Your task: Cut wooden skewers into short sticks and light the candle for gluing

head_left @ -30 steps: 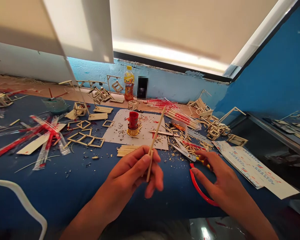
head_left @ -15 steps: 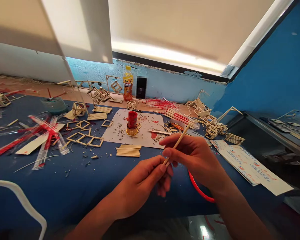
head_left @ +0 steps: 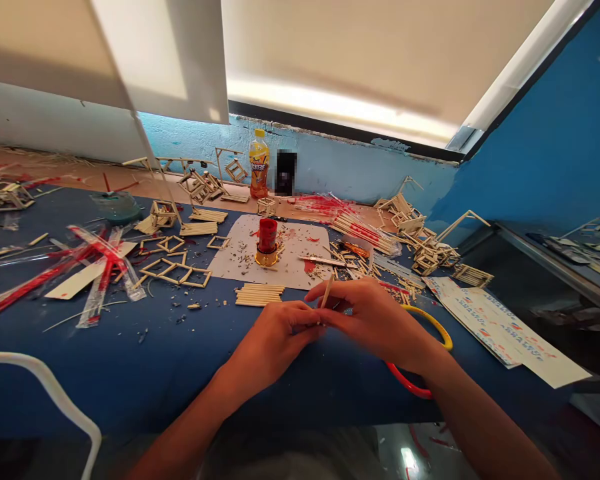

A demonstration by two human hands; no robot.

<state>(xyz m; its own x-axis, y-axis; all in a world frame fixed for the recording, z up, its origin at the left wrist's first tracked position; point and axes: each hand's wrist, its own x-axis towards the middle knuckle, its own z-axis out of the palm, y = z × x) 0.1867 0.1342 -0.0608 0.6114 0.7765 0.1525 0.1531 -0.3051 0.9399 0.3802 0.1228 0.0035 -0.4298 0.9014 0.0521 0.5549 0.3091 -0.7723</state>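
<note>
My right hand (head_left: 375, 317) pinches a thin wooden stick (head_left: 328, 291), which points upward between thumb and fingers. Close against it, my left hand (head_left: 277, 343) is closed, its thumb and forefinger pressed at the stick's lower end. The fingers hide most of that end. Just beyond my left hand lies a row of short wooden sticks (head_left: 260, 295) on the blue table. A red cylinder on a gold base (head_left: 267, 243) stands on a white board (head_left: 235, 257) littered with scraps. Right of it lies a utility knife (head_left: 357, 248) with an orange handle.
Small stick frames (head_left: 180, 272) and red plastic wrappers (head_left: 107, 263) lie left. At the back stands a drink bottle (head_left: 259, 167). Stick models (head_left: 430, 253) and printed card sheets (head_left: 500, 330) are on the right. A red and yellow loop (head_left: 443, 330) lies beneath my right forearm.
The stick has gone from slanting right to nearly upright. My right hand has moved lower and its fingers have come together with those of my left hand.
</note>
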